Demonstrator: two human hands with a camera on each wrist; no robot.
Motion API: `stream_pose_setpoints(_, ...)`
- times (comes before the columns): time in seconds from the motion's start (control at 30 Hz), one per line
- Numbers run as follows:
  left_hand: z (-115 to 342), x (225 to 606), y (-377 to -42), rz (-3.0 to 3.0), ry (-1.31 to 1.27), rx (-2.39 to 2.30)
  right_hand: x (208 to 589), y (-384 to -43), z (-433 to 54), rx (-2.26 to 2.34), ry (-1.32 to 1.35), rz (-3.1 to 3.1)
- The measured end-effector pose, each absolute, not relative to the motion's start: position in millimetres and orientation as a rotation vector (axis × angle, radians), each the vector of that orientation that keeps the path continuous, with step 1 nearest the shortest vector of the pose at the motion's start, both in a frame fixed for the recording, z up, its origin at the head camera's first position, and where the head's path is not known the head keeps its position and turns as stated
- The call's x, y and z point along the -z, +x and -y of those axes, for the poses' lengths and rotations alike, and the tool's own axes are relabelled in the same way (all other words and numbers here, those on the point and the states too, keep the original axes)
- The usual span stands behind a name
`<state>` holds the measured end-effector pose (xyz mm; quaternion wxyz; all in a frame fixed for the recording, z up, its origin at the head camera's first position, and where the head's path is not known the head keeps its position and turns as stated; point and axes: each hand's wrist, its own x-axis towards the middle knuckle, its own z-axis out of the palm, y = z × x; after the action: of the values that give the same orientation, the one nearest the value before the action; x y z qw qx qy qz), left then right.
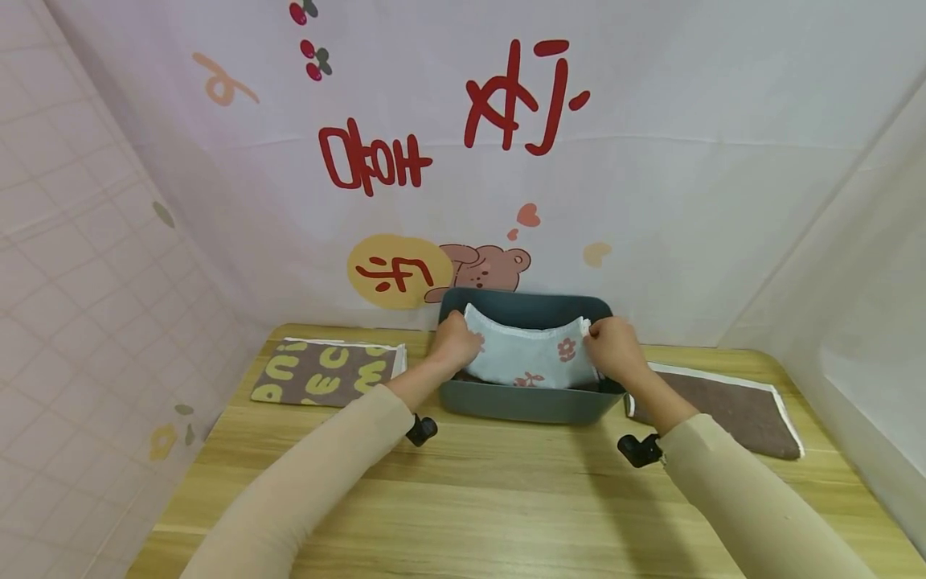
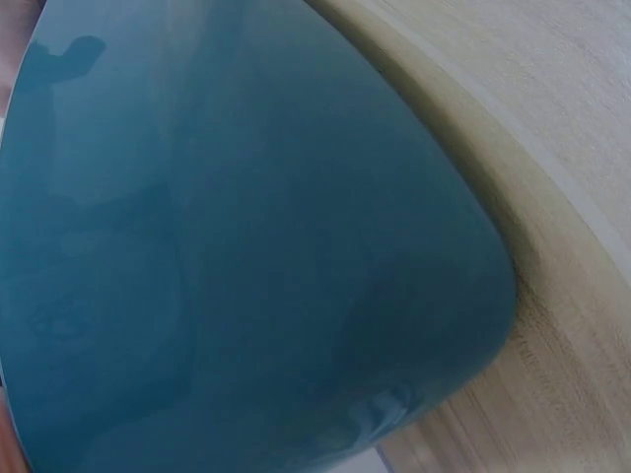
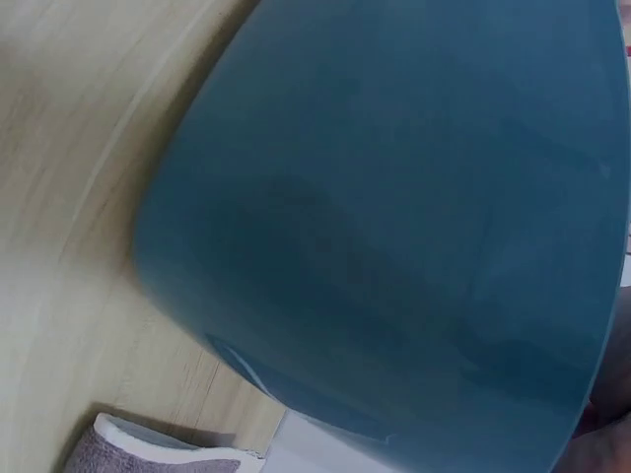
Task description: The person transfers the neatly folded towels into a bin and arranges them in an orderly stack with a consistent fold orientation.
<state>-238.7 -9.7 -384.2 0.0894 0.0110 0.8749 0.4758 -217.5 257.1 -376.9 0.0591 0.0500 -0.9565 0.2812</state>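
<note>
The pale blue cloth with pink flowers hangs between the two hands, down inside the mouth of the blue-green bin. The left hand grips its upper corner on that side, fingers curled in on the fabric; the right hand pinches the opposite white-edged corner. Holding both corners apart seems to be what keeps the cloth spread, since its top hem sags in a shallow curve from one hand to the other and has no other support there.

The bin stands ahead of the person, its long side running across from hand to hand, which probably lets both hands reach in at once without crossing. Its front wall, nearest the person, covers the cloth's lower edge. Something brownish may lie under the cloth, but too little shows to be sure. Both wrist views are mostly filled by the bin's outer wall, so they add little about the fingers.

Outward from the left hand, a folded brown cloth with yellow letters lies flat on the table; beyond the right hand lies a folded plain brown cloth with white edging. Each sits off to its own side, likely so that the forearms have room between. Behind the bin, past both hands, hangs a printed white backdrop.
</note>
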Motion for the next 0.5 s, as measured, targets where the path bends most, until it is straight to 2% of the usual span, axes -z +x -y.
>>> stream_pose_setpoints(0.5, 11.4, 379.8, -235.9, -2.651, 0.113, -1.261, 370.9, -214.5, -258.1, -0.921, 0.066, 2.916)
